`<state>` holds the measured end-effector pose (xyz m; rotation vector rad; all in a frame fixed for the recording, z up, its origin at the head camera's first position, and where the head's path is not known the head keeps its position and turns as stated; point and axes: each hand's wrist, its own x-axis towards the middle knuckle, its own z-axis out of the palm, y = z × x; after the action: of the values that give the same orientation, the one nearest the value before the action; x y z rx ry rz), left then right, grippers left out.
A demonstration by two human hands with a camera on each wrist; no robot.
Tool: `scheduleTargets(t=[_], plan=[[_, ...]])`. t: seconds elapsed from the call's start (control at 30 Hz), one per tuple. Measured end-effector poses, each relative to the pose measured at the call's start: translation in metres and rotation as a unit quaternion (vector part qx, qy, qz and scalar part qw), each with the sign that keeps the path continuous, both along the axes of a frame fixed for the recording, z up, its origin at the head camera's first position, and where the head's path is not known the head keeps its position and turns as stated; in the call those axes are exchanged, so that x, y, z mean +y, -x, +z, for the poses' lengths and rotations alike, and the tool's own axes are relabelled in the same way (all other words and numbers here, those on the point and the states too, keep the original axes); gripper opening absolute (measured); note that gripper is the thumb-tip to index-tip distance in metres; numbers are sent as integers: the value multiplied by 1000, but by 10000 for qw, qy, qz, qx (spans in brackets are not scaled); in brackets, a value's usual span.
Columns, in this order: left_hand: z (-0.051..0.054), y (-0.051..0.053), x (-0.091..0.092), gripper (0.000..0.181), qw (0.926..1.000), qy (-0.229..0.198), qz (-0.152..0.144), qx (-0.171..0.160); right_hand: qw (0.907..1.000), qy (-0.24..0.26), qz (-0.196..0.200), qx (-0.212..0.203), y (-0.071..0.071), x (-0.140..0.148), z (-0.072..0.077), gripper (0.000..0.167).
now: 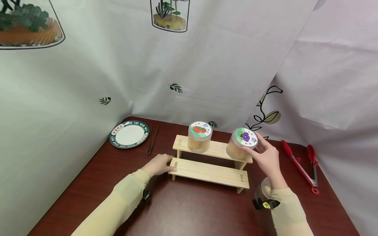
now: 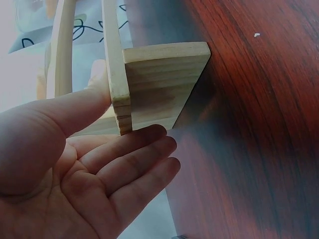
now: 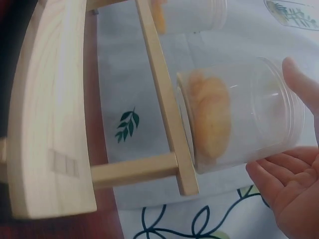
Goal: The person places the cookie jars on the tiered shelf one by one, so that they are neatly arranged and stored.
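Observation:
A two-tier wooden shelf (image 1: 206, 172) stands on the table. My left hand (image 1: 159, 165) grips the left end of its lower board, thumb on top and fingers at the end by the leg (image 2: 164, 84). On the upper tier, my right hand (image 1: 267, 159) holds a clear jar (image 1: 236, 149) near its lid, thumb on one side and fingers on the other. The lid has a purple flower picture, and orange-yellow food (image 3: 212, 117) lies inside. The jar leans slightly at the tier's right end; whether its base fully rests there I cannot tell. Another jar (image 1: 198, 144), with a red fruit picture, stands left of it.
A third clear jar (image 1: 263, 190) stands on the table, partly hidden under my right wrist. Red-handled tongs (image 1: 299, 167) lie at the right. A green-rimmed plate (image 1: 114, 139) and slim metal tongs (image 1: 151, 144) lie at the back left. Patterned cloth (image 1: 206, 72) hangs behind.

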<state>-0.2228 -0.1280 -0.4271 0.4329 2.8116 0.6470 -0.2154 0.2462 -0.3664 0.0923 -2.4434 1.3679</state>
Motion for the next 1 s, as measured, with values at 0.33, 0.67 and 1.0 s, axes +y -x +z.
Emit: scheduleTargets(t=[0.33,0.67,1.0], plan=[[1,0,3,53,10000,19,14,-8,9996,99,225,-159,4,-6,0,79],[0,1,2,55,10000,48,38,-30,9990,17,454,-46,7,-8,-5,80],[0,1,2,56,10000,74,10,-10,9992,36,406,-34,8,-8,-7,79]])
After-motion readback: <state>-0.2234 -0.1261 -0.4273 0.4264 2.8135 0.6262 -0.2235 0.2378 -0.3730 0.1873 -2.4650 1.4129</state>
